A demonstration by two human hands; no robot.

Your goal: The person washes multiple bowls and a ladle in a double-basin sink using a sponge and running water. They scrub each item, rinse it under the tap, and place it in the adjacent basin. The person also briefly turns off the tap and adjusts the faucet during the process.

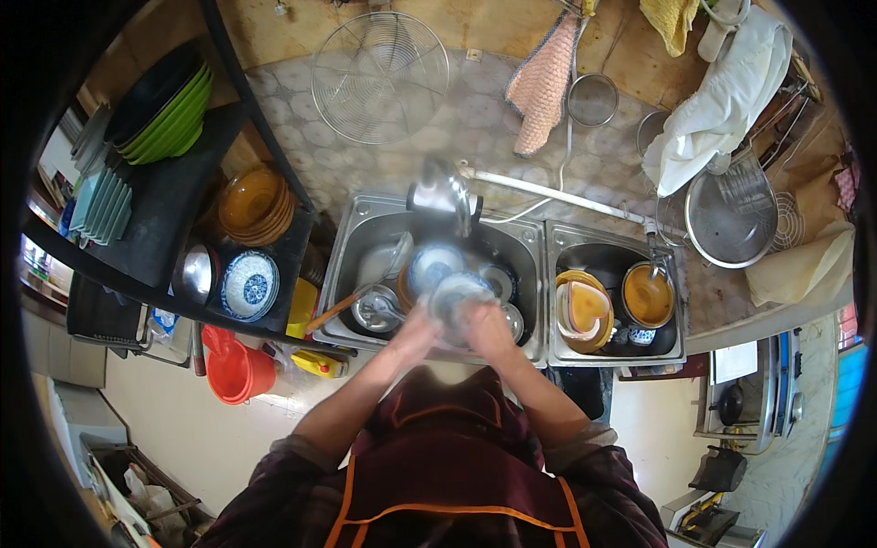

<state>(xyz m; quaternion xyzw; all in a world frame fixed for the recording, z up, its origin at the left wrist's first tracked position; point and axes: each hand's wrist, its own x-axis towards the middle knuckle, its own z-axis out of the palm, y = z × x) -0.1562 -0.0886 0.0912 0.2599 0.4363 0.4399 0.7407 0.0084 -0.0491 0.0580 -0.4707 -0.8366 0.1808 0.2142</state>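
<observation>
Over the left sink basin [356, 240], my left hand [419, 330] and my right hand [488, 325] hold a blue-and-white bowl [460, 291] between them; both hands and the bowl are blurred. Just behind it, another blue-and-white bowl [436, 266] sits on brown dishes. A smaller patterned bowl [499, 281] lies to the right in the basin. On the left are a metal bowl [375, 308] and a strainer with a wooden handle [349, 301] leaning across the rim. The metal faucet [449, 195] rises behind the bowls.
The right basin holds a heart-shaped dish [586, 308] on stacked bowls and a brown pot [647, 294]. A black shelf [157, 226] at left bears green bowls [171, 116], brown bowls [257, 205] and patterned plates [250, 286]. A red bucket [240, 373] stands below; a white pipe [562, 195] runs behind.
</observation>
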